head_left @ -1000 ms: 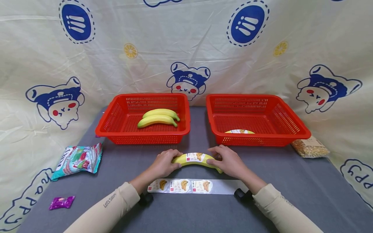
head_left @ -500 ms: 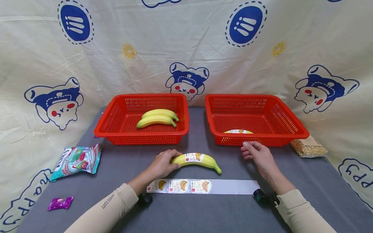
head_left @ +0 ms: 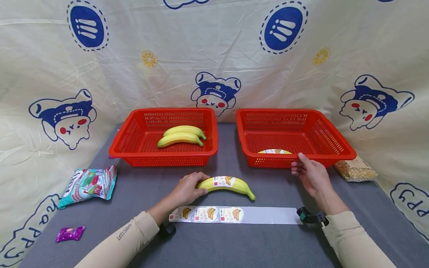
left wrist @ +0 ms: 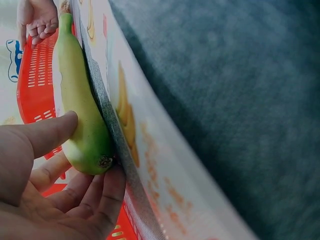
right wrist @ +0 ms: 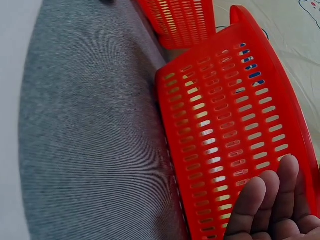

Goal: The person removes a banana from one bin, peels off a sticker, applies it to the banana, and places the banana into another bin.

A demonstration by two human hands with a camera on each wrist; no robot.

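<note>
gray tabletop point(head_left: 234, 245), left hand point(head_left: 188, 189) pinching a labeled banana point(head_left: 232, 185) by its left end (sticker strip point(head_left: 234, 215) nearer), right hand point(head_left: 314, 178) loosely curled beside the right basket point(head_left: 268, 161)

A staged tabletop booth, cartoon-printed sheet point(head_left: 174, 44) around a grey-topped table point(head_left: 218, 245)

The table point(head_left: 234, 245) is covered in grey cloth point(head_left: 375, 212); along its far edge and both side edges it is bordered by a creased cream sheet point(head_left: 187, 37), printed with blue ovals point(head_left: 88, 26), capped cartoon animals point(head_left: 216, 91) and orange slices point(head_left: 149, 59), and a pale sheen point(head_left: 10, 153) is caught beyond the left edge
</note>
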